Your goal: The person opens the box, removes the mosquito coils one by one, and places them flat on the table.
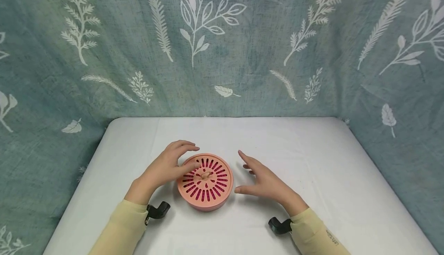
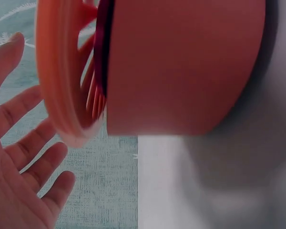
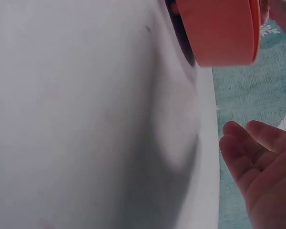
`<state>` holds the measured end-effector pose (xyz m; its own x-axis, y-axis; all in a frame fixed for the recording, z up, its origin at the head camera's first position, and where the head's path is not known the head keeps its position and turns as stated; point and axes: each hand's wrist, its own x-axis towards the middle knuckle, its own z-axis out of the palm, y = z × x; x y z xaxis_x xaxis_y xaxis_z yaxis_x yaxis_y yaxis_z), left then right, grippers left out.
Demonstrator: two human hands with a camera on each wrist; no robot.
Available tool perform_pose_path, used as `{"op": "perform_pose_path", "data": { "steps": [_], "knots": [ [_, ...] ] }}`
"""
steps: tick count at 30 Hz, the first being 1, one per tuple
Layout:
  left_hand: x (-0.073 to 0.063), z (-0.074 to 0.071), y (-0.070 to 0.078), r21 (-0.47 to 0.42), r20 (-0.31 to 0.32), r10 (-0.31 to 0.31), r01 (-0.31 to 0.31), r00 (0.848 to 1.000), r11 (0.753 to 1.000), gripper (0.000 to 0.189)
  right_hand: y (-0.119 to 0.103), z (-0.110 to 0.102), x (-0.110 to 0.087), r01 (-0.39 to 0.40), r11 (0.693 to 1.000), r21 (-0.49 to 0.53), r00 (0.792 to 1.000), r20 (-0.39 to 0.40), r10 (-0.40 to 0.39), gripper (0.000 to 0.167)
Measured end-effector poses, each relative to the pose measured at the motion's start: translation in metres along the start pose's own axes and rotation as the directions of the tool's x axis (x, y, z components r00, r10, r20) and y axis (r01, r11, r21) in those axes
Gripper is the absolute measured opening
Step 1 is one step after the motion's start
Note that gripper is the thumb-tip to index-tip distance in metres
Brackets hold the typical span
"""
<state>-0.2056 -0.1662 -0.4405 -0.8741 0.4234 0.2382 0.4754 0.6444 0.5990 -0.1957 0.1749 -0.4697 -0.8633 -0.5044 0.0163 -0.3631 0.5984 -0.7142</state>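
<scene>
A round coral-pink container [image 1: 205,208] stands on the white table, left of the middle. On top is its slotted lid [image 1: 216,185], with a small leaf-shaped knob [image 1: 206,176] at the centre and magenta showing through the slots. In the left wrist view, part of the lid's rim [image 2: 57,95] stands off from the body, with a dark magenta band [image 2: 102,52] between. My left hand [image 1: 165,164] is at the container's left, fingers spread and thumb over the lid. At the right, apart from it, my right hand [image 1: 265,181] holds nothing, fingers extended.
The table [image 1: 298,147] has a white cover and rounded far corners. Green-blue cloth [image 1: 222,73] with white leaf prints hangs behind it and along both sides. A black wrist camera [image 1: 158,210] sits by the left sleeve, another camera [image 1: 279,225] by the right.
</scene>
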Motion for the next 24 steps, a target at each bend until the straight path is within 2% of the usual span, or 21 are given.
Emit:
{"op": "perform_pose_path", "data": {
  "steps": [5, 9, 15, 19, 24],
  "knots": [
    [-0.007, 0.007, 0.003, -0.041, -0.009, 0.002, -0.002, 1.0, 0.999, 0.055, -0.003, 0.016, -0.007, -0.014, 0.998, 0.063, 1.0, -0.01, 0.015, 0.106],
    [-0.009, 0.011, 0.007, -0.068, 0.015, 0.038, -0.037, 0.999, 0.997, 0.049, -0.003, 0.031, -0.015, -0.058, 0.986, 0.157, 0.998, -0.023, 0.063, 0.103],
    [-0.009, 0.02, 0.012, -0.038, 0.04, 0.084, -0.082, 0.996, 0.996, 0.043, 0.001, 0.055, -0.017, -0.048, 0.953, 0.298, 0.997, -0.051, 0.066, 0.098],
    [-0.006, 0.023, 0.012, -0.018, 0.048, 0.127, -0.127, 0.991, 0.992, 0.038, 0.001, 0.063, -0.014, -0.036, 0.96, 0.277, 0.995, -0.084, 0.061, 0.092],
    [-0.004, 0.029, 0.011, -0.009, 0.03, 0.183, -0.183, 0.983, 0.983, 0.025, 0.0, 0.067, -0.014, -0.043, 0.976, 0.212, 0.991, -0.115, 0.069, 0.094]
  ]
}}
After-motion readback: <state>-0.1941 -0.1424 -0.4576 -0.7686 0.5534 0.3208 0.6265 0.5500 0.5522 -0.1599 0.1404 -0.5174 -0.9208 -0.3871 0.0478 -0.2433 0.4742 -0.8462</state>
